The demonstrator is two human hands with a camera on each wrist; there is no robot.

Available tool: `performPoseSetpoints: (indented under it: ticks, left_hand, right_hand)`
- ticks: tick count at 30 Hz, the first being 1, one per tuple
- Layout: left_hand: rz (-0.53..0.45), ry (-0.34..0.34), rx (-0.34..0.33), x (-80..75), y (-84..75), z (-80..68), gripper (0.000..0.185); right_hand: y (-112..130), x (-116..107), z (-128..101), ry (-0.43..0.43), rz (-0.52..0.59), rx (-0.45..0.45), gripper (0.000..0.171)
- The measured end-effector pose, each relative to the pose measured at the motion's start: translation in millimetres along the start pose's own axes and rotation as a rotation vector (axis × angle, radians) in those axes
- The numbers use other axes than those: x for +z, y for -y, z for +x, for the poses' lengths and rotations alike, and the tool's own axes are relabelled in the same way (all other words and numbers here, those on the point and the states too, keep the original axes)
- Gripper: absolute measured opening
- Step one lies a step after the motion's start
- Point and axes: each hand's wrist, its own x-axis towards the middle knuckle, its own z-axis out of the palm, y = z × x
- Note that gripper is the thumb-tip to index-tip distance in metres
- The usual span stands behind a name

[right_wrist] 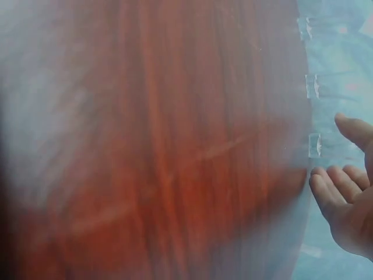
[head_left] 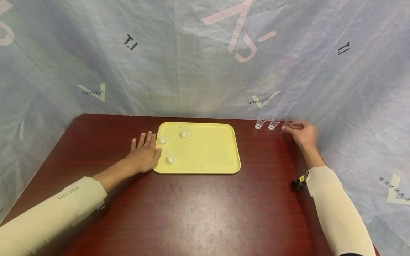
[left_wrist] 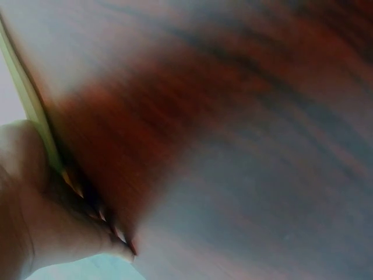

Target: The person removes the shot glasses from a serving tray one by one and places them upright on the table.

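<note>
Nearest me, my left hand (head_left: pixel 144 152) lies flat on the dark red table (head_left: pixel 198 206), fingers straight and a little spread, its thumb side touching the left edge of the yellow tray (head_left: pixel 208 153). Three small clear cups stand on the left part of that tray: one near the front edge (head_left: pixel 171 155), one by my fingertips (head_left: pixel 162 137), one further back (head_left: pixel 184 130). Further off, at the table's back right edge against the plastic sheet (head_left: pixel 205 64), my right hand (head_left: pixel 302 133) reaches for the nearest cup (head_left: pixel 288 123) of a row of three, thumb and fingers apart and loosely curved, around nothing yet; whether a fingertip already touches it I cannot tell. The middle cup (head_left: pixel 273 123) and the far cup (head_left: pixel 260 123) stand just beside it. I judge these cups very light, thin-walled and smooth, easy to tip or crush, so I would pinch one gently across its sides near the rim, thumb opposite fingers. The head view alone shows the tray and the whole layout. The right wrist view shows what that one blurs: a gap between my open fingers (right_wrist: pixel 329 189) and the closest cup (right_wrist: pixel 315 144). The left wrist view gives only my palm (left_wrist: pixel 41 216) pressed against the tray's rim (left_wrist: pixel 26 96).
</note>
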Motion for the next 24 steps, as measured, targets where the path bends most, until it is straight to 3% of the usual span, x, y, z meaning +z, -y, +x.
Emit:
performPoseSetpoints:
  ticks: [12,24]
  left_hand:
    - [0.023,0.004,0.001,3.6,6.4,3.2,0.085]
    - [0.004,-0.005,0.004,-0.1,-1.7,-3.0,0.083]
  right_hand:
    - [0,-4,-19,0.049,-0.054,0.009,0.072]
    - [2,-5,-47,0.084,-0.048,-0.040,0.072]
